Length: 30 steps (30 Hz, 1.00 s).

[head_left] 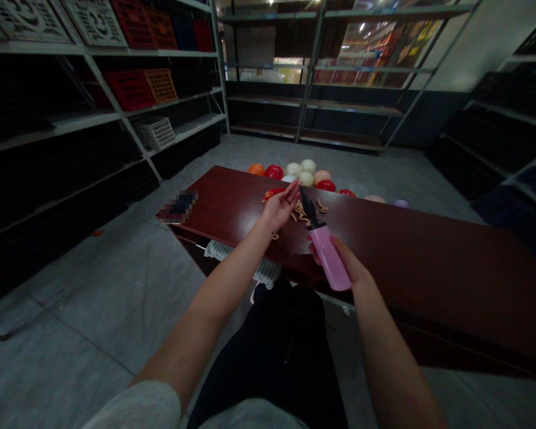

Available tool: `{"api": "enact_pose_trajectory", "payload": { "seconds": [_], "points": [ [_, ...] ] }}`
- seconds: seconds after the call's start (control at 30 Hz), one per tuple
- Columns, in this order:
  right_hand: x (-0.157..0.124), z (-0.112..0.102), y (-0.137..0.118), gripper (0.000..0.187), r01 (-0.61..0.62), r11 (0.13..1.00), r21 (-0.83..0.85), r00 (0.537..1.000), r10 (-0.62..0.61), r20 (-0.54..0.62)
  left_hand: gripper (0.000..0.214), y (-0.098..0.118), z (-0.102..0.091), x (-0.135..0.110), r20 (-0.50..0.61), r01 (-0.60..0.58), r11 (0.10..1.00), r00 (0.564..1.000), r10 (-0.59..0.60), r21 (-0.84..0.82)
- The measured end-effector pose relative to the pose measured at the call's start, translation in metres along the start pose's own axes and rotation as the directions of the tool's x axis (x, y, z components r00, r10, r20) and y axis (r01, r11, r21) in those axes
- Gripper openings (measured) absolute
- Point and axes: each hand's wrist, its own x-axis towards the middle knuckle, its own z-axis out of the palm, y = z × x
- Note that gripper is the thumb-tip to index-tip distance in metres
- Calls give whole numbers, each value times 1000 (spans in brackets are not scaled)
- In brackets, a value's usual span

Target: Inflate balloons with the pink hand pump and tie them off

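A pink hand pump (331,257) with a black tapered nozzle is in my right hand (345,257), its fingers wrapped round the barrel. The pump leans over the table's near edge, nozzle pointing up and away. My left hand (280,208) is palm up beside the nozzle, its fingertips drawn together at the tip. Whatever they pinch there is too small to make out. Limp, peach-coloured uninflated balloons (302,212) lie scattered on the table behind the hands. A red packet (273,194) lies partly hidden behind my left hand.
The dark red wooden table (411,256) stretches right. Inflated balloons (307,179) in several colours rest beyond its far edge. A pixelated dark object (181,205) lies at its left end. Metal shelves with crates (129,89) stand left; a further rack (312,107) stands behind.
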Motion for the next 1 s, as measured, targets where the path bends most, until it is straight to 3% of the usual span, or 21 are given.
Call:
{"api": "enact_pose_trajectory", "payload": {
  "seconds": [0.27, 0.47, 0.8, 1.0],
  "points": [
    [-2, -2, 0, 61, -41, 999, -24, 998, 42, 44, 42, 2, 16, 7, 52, -86, 985, 996, 79, 147],
    [1, -2, 2, 56, -70, 997, 20, 995, 69, 65, 40, 3, 31, 0, 79, -104, 989, 992, 96, 107],
    [5, -6, 6, 57, -60, 997, 54, 994, 55, 94, 23, -1, 16, 6, 53, -89, 968, 996, 78, 233],
    [6, -6, 4, 56, -43, 995, 88, 992, 33, 120, 20, -8, 16, -2, 103, -69, 978, 993, 49, 197]
  ]
}}
